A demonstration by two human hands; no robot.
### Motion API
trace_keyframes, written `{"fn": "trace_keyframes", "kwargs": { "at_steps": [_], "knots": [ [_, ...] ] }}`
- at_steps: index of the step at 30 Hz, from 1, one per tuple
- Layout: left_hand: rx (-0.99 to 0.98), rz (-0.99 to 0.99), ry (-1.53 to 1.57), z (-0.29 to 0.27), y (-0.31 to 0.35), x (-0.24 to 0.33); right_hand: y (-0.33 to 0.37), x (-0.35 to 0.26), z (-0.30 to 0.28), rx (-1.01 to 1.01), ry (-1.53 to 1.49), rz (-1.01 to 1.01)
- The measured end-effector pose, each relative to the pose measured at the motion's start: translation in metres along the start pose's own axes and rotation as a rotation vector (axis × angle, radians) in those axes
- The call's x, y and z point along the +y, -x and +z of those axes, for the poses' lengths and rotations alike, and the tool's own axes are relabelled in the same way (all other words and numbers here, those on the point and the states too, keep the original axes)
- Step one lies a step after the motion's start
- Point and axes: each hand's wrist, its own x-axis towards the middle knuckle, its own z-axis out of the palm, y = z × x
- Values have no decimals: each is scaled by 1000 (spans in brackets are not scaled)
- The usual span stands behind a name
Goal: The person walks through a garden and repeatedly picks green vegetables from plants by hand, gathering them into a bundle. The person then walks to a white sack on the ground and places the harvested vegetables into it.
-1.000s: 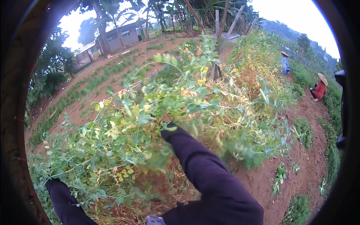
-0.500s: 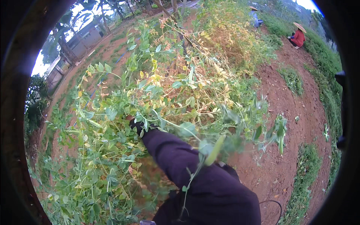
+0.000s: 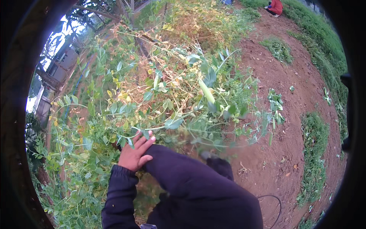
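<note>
My left hand (image 3: 137,151) is among pea vines, its fingers spread and nothing visible in its grasp. Leaves cross its fingertips, and its thumb lies against my dark right sleeve (image 3: 183,168). That arm reaches across from the lower right into the foliage. My right hand is hidden behind my left hand and the leaves, so its fingers do not show. Close in front hangs a pale green pea pod (image 3: 206,91) on a leafy stem. Another pod (image 3: 156,81) hangs on the vines behind it. Green and yellowing pea vines (image 3: 87,164) surround both hands.
A dark trouser leg (image 3: 220,167) with a shoe stands on brown soil right of the vines. Pulled greenery (image 3: 275,103) lies on the path. A person in red (image 3: 275,7) crouches at the top right. A thin black cord (image 3: 280,206) curves at the lower right.
My left hand and forearm have come into view from the lower left. The scene has shifted up and left. My right hand, partly visible before, is now covered.
</note>
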Motion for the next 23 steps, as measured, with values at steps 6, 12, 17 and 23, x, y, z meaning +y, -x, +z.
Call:
{"fn": "trace_keyframes", "kwargs": {
  "at_steps": [6, 12, 17, 23],
  "knots": [
    [-42, -334, -182, -5, -46, -115, 71, 18, -93, -4, 69, -119],
    [-149, -758, -555, -29, -54, -216, 221, 53, -174, -14, -334, -296],
    [-249, -995, -601, -33, 3, -308, 302, 100, -211, 58, -209, 146],
    [-272, -1247, -90, 75, 64, -421, 333, 130, -250, 196, -90, 246]
  ]
}}
